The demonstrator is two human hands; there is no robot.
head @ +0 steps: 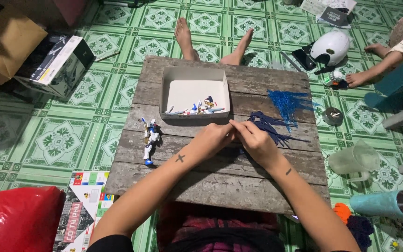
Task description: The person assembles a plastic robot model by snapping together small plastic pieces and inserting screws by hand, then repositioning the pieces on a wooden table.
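Head view, looking down on a board [220,182] of weathered planks resting over the person's lap. Two hands are meeting just below frame centre: the left hand [213,138] and the right hand [256,141] are pinching together at their fingertips around something too small to make out; whether it is a loose part cannot be told. Two plastic sprues are lying right of centre: a dark blue sprue [269,125], thin-barred and mostly stripped, touching the right hand, and a bright blue sprue [288,103], glittery and fan-like, just above it. One white tray [194,91] is sitting at upper centre, holding a handful of small white and blue parts [197,110] along its near wall. One robot figure [149,139], white with blue and yellow accents, is lying at the board's left edge. Two bare feet [211,39] are showing beyond the board, on green patterned floor tiles [57,140]. One white helmet [330,47] is lying at upper right; one clear jug [354,160] is standing at right.
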